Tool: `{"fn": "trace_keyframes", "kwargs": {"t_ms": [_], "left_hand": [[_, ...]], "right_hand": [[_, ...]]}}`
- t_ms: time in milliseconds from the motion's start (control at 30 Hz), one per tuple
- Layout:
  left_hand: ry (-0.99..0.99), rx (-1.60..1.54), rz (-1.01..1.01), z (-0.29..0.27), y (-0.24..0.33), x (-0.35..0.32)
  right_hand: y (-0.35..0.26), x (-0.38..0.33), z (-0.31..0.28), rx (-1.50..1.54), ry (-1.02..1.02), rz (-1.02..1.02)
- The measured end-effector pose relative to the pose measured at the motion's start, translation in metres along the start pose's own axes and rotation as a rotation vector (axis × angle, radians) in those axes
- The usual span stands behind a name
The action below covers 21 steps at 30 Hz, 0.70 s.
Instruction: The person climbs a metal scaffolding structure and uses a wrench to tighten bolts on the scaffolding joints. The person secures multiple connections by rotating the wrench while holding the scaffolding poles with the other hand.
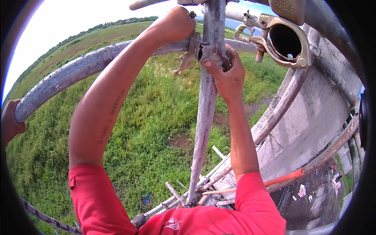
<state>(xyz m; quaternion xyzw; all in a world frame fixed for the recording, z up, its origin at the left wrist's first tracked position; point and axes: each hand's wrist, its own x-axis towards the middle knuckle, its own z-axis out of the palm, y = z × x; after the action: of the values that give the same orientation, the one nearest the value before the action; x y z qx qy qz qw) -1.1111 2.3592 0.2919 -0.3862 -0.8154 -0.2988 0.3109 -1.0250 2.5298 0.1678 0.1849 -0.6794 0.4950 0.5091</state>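
Observation:
A rusty metal scaffold clamp (213, 53) sits on the upright steel tube (207, 98), where a long horizontal tube (78, 68) crosses it. My left hand (176, 25) is curled shut at the clamp's upper left side, beside a bolt (192, 15); its fingertips are hidden. From the right, my right hand (230, 74) grips the clamp's lower body, thumb in front and fingers behind the tube. Below my left hand, an opened clamp jaw (184, 64) hangs down on the left of the upright.
Another person's hand (11, 121) holds the horizontal tube's left end. At upper right a coupler (284, 41) surrounds an open tube end. A concrete wall (305, 109) curves down the right, crossed by tubes and an orange pipe (286, 177). Grass (137, 129) lies far below.

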Motion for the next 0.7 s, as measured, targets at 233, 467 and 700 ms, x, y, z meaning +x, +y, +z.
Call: {"fn": "trace_keyframes", "kwargs": {"t_ms": [233, 467, 700], "left_hand": [[0.047, -0.023, 0.010, 0.001, -0.007, -0.005], [0.144, -0.047, 0.029, 0.006, 0.010, -0.006], [0.053, 0.141, 0.013, 0.009, 0.002, 0.005]], "right_hand": [[-0.009, 0.017, 0.001, -0.030, -0.020, 0.003], [-0.017, 0.027, -0.004, -0.076, -0.068, 0.044], [0.005, 0.038, -0.009, 0.260, -0.202, 0.311]]}}
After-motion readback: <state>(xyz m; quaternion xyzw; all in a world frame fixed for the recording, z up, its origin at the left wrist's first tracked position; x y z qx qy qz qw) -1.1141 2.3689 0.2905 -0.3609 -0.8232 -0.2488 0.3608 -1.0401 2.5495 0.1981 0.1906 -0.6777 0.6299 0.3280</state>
